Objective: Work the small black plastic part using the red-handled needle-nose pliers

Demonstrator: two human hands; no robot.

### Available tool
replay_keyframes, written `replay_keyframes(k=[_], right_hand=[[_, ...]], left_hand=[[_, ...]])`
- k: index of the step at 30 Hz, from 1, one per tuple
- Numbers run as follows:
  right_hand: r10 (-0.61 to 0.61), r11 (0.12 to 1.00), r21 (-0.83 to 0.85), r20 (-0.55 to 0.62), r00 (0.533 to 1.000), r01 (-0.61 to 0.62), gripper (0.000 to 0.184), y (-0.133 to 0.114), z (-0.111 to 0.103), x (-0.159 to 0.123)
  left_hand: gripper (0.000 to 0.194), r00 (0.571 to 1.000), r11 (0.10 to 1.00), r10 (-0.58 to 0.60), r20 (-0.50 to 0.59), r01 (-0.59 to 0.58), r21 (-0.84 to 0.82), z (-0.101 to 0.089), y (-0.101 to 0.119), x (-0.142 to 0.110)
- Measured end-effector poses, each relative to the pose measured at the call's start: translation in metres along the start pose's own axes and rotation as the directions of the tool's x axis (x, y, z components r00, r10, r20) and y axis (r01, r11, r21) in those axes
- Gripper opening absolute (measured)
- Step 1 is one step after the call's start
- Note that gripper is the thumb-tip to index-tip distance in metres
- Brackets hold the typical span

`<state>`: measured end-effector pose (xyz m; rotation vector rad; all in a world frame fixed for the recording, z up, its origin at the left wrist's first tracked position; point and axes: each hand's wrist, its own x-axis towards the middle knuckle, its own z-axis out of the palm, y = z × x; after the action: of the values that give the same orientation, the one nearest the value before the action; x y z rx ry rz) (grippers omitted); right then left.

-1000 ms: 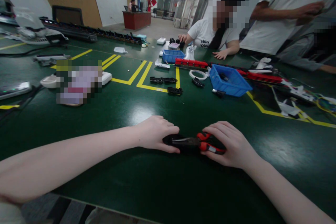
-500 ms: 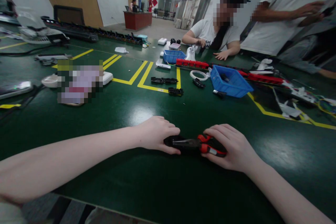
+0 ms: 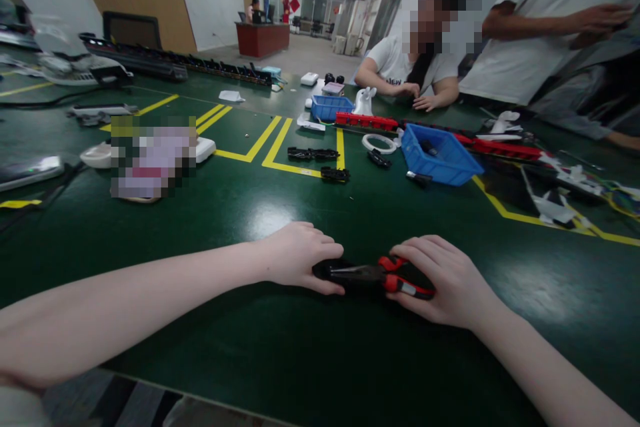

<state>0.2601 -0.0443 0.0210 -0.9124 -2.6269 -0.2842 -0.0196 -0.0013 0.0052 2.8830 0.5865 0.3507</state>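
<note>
My right hand (image 3: 447, 280) is wrapped round the red-and-black handles of a pair of long-nose pliers (image 3: 365, 274). Their jaws point left, toward my left hand (image 3: 297, 255). Between its thumb and fingers my left hand pinches a small black part (image 3: 325, 269), and the plier tips lie on or against it. Whether the jaws grip the part cannot be made out, since fingers and dark colours hide the contact. Both hands are low over the green table (image 3: 200, 340), near its front edge.
Beyond my hands lie black plastic pieces (image 3: 313, 153), a roll of white tape (image 3: 379, 143) and a blue bin (image 3: 443, 157). A phone (image 3: 155, 163) lies at left. Red strips (image 3: 367, 122) stretch along the far right. A seated person (image 3: 430, 70) and a standing person (image 3: 530, 33) are across the table.
My right hand and the pliers have shifted very slightly right; my left hand looks still. Across the table, the seated person's hands have come together.
</note>
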Motion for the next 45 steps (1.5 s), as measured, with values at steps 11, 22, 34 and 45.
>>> replay_keyframes(k=[11, 22, 34, 45], right_hand=[[0.012, 0.999, 0.042, 0.0, 1.0, -0.012, 0.039, 0.0023, 0.0016, -0.0008], [0.028, 0.998, 0.06, -0.034, 0.999, -0.026, 0.041, -0.0005, 0.0056, -0.001], [0.004, 0.999, 0.043, -0.022, 1.0, -0.003, 0.039, -0.004, 0.0053, 0.0016], [0.015, 0.998, 0.059, -0.006, 1.0, -0.015, 0.04, -0.0039, 0.0056, 0.0024]], left_hand=[[0.041, 1.0, 1.0, 0.002, -0.007, -0.002, -0.012, 0.001, -0.0003, -0.0006], [0.039, 1.0, 1.0, -0.006, -0.011, 0.006, -0.02, 0.0018, -0.0009, -0.0009], [0.04, 1.0, 0.999, -0.016, 0.002, 0.016, -0.031, 0.0012, -0.0007, -0.0008], [0.04, 1.0, 1.0, -0.019, 0.007, 0.019, -0.018, 0.0012, -0.0003, -0.0001]])
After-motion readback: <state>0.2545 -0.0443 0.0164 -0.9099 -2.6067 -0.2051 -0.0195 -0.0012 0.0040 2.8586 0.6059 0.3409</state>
